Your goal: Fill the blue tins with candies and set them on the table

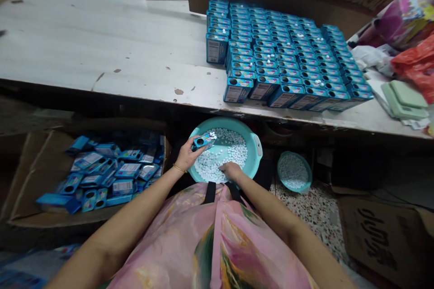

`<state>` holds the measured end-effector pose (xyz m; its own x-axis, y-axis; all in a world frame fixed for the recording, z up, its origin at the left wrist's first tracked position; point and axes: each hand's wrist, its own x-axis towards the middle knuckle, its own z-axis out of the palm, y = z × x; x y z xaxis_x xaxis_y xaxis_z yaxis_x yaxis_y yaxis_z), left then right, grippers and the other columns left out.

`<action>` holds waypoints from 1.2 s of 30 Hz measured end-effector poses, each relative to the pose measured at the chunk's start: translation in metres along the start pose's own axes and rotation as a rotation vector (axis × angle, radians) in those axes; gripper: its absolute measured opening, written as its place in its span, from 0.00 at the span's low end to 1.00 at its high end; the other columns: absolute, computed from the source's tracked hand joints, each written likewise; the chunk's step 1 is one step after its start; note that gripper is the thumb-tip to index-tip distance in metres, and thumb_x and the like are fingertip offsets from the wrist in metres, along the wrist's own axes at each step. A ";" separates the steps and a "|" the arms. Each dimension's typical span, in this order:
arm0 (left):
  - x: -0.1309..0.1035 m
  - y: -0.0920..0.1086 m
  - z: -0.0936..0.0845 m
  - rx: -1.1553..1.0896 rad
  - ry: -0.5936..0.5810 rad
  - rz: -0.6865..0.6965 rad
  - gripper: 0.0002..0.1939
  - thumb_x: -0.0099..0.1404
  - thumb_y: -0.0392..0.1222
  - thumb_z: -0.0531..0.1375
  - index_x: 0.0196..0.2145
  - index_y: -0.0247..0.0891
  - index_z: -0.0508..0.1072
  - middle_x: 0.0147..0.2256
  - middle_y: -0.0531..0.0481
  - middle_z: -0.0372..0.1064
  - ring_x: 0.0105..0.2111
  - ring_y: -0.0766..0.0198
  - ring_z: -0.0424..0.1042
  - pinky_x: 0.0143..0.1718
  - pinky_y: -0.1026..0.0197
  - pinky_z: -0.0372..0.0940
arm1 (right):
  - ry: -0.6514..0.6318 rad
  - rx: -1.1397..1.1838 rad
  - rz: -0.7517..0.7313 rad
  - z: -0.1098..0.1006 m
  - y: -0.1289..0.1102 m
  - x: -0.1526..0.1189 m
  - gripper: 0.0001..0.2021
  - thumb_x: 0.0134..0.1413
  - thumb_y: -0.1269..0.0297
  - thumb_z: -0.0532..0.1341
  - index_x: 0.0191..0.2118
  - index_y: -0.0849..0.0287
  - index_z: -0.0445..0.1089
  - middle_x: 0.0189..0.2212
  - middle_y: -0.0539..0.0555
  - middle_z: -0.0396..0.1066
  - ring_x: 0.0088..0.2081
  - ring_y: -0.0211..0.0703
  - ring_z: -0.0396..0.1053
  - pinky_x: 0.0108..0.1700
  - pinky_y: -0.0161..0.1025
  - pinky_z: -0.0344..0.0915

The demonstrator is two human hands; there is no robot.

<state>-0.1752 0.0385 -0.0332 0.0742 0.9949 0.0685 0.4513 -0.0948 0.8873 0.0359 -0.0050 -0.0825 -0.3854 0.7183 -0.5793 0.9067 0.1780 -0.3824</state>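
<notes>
In my left hand (188, 154) is a small blue cardboard box (204, 141) with a dark round spot on its face. Several white pellets (213, 135) sit at the box's right end. It is held tilted over the left part of a turquoise basin (255, 162) on my lap. Loose white pellets (233, 137) cover much of the basin's bottom. My right hand (231, 171) reaches into the near side of the basin, fingers curled together down among the pellets. Its fingertips are partly hidden, so what they pinch cannot be made out.
Rows of upright blue boxes (271, 61) stand on the white table (135, 72). To my left, a cardboard carton (37, 176) holds many jumbled blue boxes (125, 169). A smaller turquoise bowl (294, 170) of white pellets is at lower right. A pale green scale-like object (405, 99) lies far right.
</notes>
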 end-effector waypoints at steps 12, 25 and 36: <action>0.005 -0.003 0.004 0.013 -0.004 0.001 0.22 0.54 0.49 0.60 0.44 0.36 0.66 0.37 0.48 0.69 0.37 0.60 0.69 0.42 0.57 0.64 | 0.127 0.747 0.004 -0.065 0.035 -0.038 0.18 0.42 0.69 0.59 0.43 0.64 0.73 0.28 0.52 0.73 0.23 0.33 0.64 0.27 0.31 0.62; -0.005 -0.012 0.028 0.084 -0.128 0.204 0.23 0.54 0.38 0.58 0.50 0.40 0.64 0.47 0.47 0.66 0.48 0.58 0.65 0.50 0.53 0.60 | 0.153 -0.075 -0.008 -0.159 -0.027 -0.077 0.15 0.52 0.66 0.53 0.41 0.53 0.74 0.36 0.55 0.75 0.40 0.45 0.69 0.38 0.35 0.58; -0.006 -0.012 0.030 0.135 -0.131 0.217 0.22 0.55 0.38 0.57 0.49 0.40 0.64 0.47 0.45 0.66 0.48 0.57 0.64 0.51 0.51 0.59 | 0.106 -0.280 0.135 -0.171 -0.070 -0.090 0.15 0.51 0.70 0.52 0.41 0.63 0.72 0.37 0.64 0.72 0.40 0.51 0.69 0.42 0.43 0.59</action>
<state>-0.1546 0.0325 -0.0573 0.2922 0.9388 0.1825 0.5258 -0.3171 0.7893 0.0367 0.0332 0.1193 -0.2521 0.8113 -0.5274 0.9659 0.2443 -0.0859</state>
